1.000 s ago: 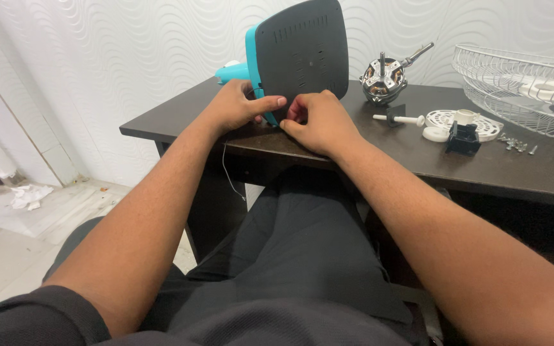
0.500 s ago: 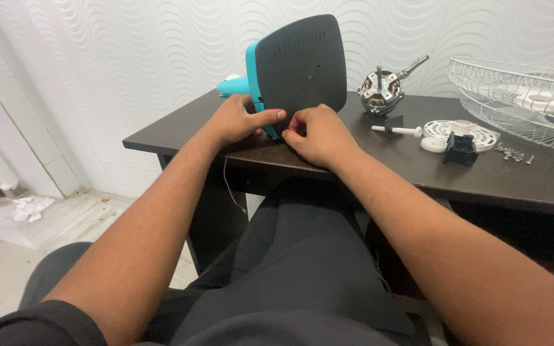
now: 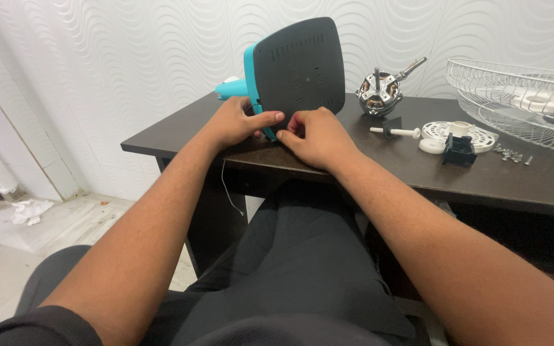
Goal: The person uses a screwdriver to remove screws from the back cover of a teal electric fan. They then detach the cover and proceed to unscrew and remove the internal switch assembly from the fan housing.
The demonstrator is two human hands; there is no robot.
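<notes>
Fan base [image 3: 299, 67] tipped on edge near the front of the tabletop [image 3: 367, 160], dark vented underside toward the camera, teal rim and neck behind. Left hand [image 3: 235, 122] clamped on the lower left corner, thumb laid across the dark plate. Right hand [image 3: 315, 138] pinched at the bottom edge just beside that thumb; whether anything small sits between its fingertips, cannot tell. Probably stiff moulded plastic, light for its bulk, smooth and apt to slide or topple while balanced; best gripped by the rim corners. A thin wire [image 3: 229, 186] dangling below the left hand. Beyond the right hand: a bare motor [image 3: 379, 88], a white shaft piece [image 3: 395, 132], a white disc [image 3: 460, 133], a black block [image 3: 460, 151], loose screws [image 3: 511, 154], a wire guard [image 3: 520, 96]. All well apart, nothing crowding the grip.
</notes>
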